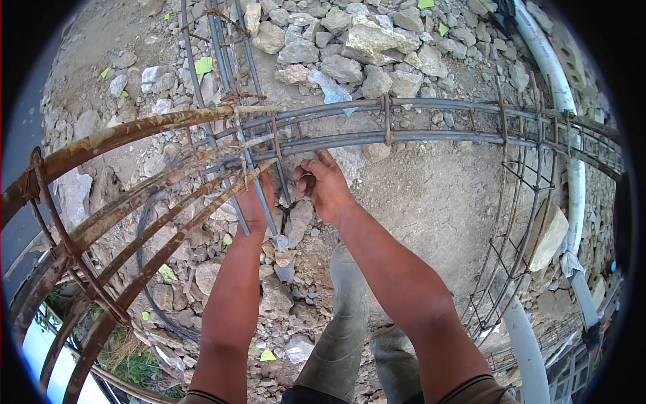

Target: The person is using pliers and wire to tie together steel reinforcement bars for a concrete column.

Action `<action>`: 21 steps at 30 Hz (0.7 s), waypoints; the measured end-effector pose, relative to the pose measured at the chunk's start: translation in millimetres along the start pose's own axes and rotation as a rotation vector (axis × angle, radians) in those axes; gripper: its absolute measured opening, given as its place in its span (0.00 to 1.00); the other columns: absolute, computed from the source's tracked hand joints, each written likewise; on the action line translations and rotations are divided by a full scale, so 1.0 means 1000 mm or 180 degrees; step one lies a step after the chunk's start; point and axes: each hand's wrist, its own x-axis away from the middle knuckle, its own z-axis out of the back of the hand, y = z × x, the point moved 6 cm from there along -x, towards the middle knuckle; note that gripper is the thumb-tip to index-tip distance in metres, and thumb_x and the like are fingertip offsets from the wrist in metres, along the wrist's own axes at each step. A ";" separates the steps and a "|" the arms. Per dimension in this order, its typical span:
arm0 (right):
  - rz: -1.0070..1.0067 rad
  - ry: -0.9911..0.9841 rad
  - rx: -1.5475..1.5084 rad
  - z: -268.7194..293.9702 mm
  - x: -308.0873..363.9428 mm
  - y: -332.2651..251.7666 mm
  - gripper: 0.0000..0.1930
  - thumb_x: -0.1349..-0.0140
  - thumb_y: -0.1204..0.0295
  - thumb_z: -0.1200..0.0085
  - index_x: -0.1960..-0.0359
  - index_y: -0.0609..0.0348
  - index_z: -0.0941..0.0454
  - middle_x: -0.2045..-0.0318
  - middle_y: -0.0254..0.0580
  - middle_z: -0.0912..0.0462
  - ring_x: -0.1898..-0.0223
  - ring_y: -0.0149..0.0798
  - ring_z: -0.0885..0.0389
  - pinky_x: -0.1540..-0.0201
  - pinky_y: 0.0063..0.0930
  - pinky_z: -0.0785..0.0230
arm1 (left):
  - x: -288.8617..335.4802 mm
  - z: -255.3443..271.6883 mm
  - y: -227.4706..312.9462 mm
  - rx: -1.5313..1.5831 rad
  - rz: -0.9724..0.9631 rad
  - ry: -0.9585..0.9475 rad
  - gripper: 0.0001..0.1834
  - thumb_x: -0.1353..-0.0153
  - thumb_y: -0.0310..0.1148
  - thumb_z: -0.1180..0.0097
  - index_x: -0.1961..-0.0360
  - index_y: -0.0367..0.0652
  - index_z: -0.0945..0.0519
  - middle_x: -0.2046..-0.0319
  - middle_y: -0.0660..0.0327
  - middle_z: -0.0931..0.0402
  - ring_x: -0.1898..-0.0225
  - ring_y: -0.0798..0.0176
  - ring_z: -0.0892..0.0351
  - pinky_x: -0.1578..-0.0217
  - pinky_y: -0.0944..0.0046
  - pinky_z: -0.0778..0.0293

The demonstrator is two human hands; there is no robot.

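A cage of grey steel rebar (444,137) runs from the middle to the right, tied with rusty stirrups (387,121). Thick rusty rebar (128,131) comes in from the left and overlaps it at a joint, where upright grey bars (219,47) also cross. My left hand (261,195) is up behind the bar ends at this joint, its fingers hidden by the steel. Just below the cage, right of the joint, my right hand (324,185) has its fingers curled in toward the thumb. Whatever they pinch is too small to make out.
Broken rocks (377,44) cover the ground at the back and beneath the joint. My rubber boots (340,316) stand among rubble. On the right are a pale pipe (572,195) and another rebar cage (501,249). Dark wire (145,269) loops at the lower left.
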 end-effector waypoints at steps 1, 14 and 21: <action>0.0014 -0.0064 -0.0012 -0.006 0.001 0.000 0.24 0.36 0.77 0.54 0.37 0.54 0.37 0.71 0.41 0.21 0.79 0.32 0.25 0.77 0.29 0.30 | 0.003 0.004 -0.012 0.0482 0.0072 0.0296 0.09 0.33 0.31 0.48 0.66 0.39 0.20 0.76 0.51 0.21 0.71 0.46 0.18 0.76 0.56 0.29; -0.0076 0.0150 -0.0426 -0.011 -0.002 0.006 0.03 0.34 0.73 0.56 0.60 0.52 0.32 0.71 0.41 0.21 0.77 0.36 0.25 0.73 0.32 0.30 | -0.003 0.001 0.044 0.0131 0.0429 -0.0788 0.15 0.33 0.37 0.51 0.67 0.38 0.18 0.73 0.44 0.20 0.69 0.38 0.20 0.72 0.46 0.27; 0.0174 0.0392 0.0375 0.006 0.000 -0.004 0.08 0.35 0.75 0.55 0.55 0.57 0.30 0.72 0.41 0.21 0.79 0.33 0.26 0.76 0.29 0.32 | 0.001 0.010 -0.002 -0.0107 0.0597 -0.1010 0.19 0.34 0.44 0.50 0.64 0.36 0.20 0.72 0.43 0.19 0.65 0.36 0.18 0.67 0.45 0.24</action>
